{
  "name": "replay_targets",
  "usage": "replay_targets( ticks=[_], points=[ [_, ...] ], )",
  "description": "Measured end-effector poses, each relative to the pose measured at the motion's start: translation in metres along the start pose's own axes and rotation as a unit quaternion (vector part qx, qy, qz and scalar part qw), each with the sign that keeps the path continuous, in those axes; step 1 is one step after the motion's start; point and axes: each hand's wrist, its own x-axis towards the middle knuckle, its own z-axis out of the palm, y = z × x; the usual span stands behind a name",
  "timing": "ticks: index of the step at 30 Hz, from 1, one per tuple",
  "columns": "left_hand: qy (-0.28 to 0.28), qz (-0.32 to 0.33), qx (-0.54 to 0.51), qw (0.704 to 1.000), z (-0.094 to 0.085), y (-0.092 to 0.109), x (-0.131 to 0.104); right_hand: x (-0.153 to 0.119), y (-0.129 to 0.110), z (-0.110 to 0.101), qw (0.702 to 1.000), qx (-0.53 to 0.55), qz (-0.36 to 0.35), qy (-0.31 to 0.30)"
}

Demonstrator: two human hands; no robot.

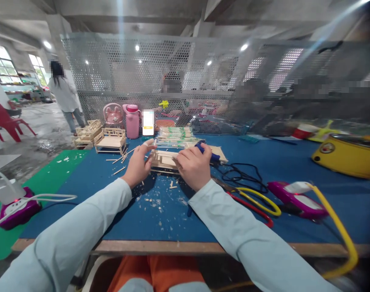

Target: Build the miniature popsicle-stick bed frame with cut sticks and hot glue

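Note:
Between my hands, a small model made of thin wooden sticks point(165, 157) lies on the blue table mat. My left hand point(137, 165) is curled around the model's left end, thumb and fingers closing on it; a pale wrap shows on a fingertip. My right hand point(194, 165) has its fingers pressed together at the model's right end, and what they pinch is hidden. Just behind that hand is a dark blue tool point(214, 155), mostly covered by it. Bundles of wooden sticks point(174, 133) with green-marked wrapping lie beyond the model.
Finished-looking stick furniture point(110, 140) stands at the back left, near a pink bottle point(132, 121) and a lit phone point(147, 122). Scissors with red and yellow handles point(260, 200), a black cable point(242, 175) and a purple power strip point(297, 199) lie right. A perforated screen point(112, 73) borders the back.

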Motion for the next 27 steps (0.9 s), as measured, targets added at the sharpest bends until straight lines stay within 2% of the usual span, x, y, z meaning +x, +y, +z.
replay_targets(
  ticks=[5, 11, 19, 27],
  points=[
    [-0.031, 0.016, 0.031, 0.999, 0.001, 0.0027, -0.0004, 0.0008, -0.0011, 0.0007, 1.0, 0.001, 0.006, -0.012],
    [-0.016, 0.012, 0.024, 1.0, 0.0015, -0.001, -0.0015, -0.0001, -0.0012, -0.0021, 1.0, -0.004, 0.004, -0.014],
    [-0.023, 0.006, 0.009, 1.0, 0.0029, -0.003, -0.0022, -0.0001, -0.0021, -0.0024, 0.999, -0.014, 0.006, -0.031],
    [-0.023, -0.002, 0.012, 1.0, 0.002, -0.0044, -0.004, -0.0011, 0.0003, -0.0016, 1.0, -0.011, -0.008, -0.012]
  ],
)
